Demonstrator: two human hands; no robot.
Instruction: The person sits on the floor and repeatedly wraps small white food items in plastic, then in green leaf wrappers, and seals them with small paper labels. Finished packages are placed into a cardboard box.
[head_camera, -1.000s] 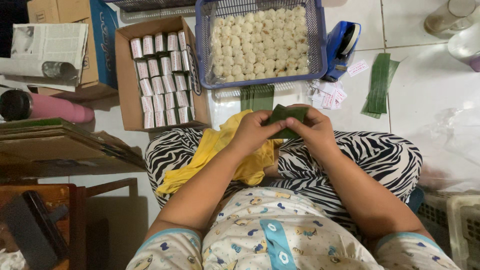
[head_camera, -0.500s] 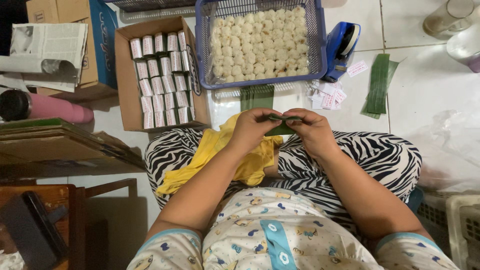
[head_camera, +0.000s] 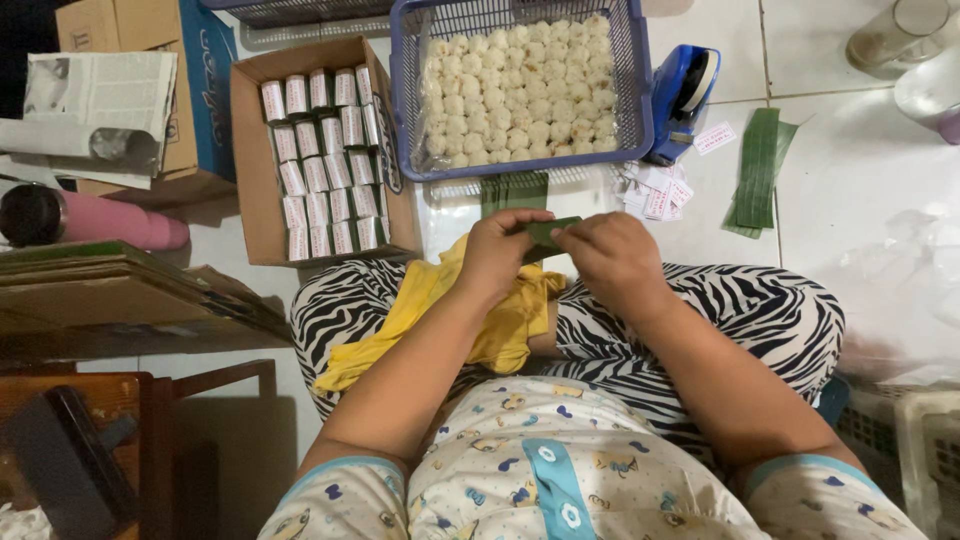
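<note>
Leaf wrap (head_camera: 552, 231), a small green folded packet, sits above the lap, pinched between both hands. The basket (head_camera: 640, 110) of pale round cakes lies just beyond, the box (head_camera: 250, 160) of wrapped rolls to its left. The left hand (head_camera: 500, 255) clamps one end; the right hand (head_camera: 615, 260) fingers grasp the other. A loose pinch could let the fold spring open, or hard pressure split the leaf.

green leaf wrap (head_camera: 550, 232), yellow cloth (head_camera: 440, 300), blue basket (head_camera: 640, 120), seemingly zebra-striped trousers (head_camera: 760, 310)
</note>
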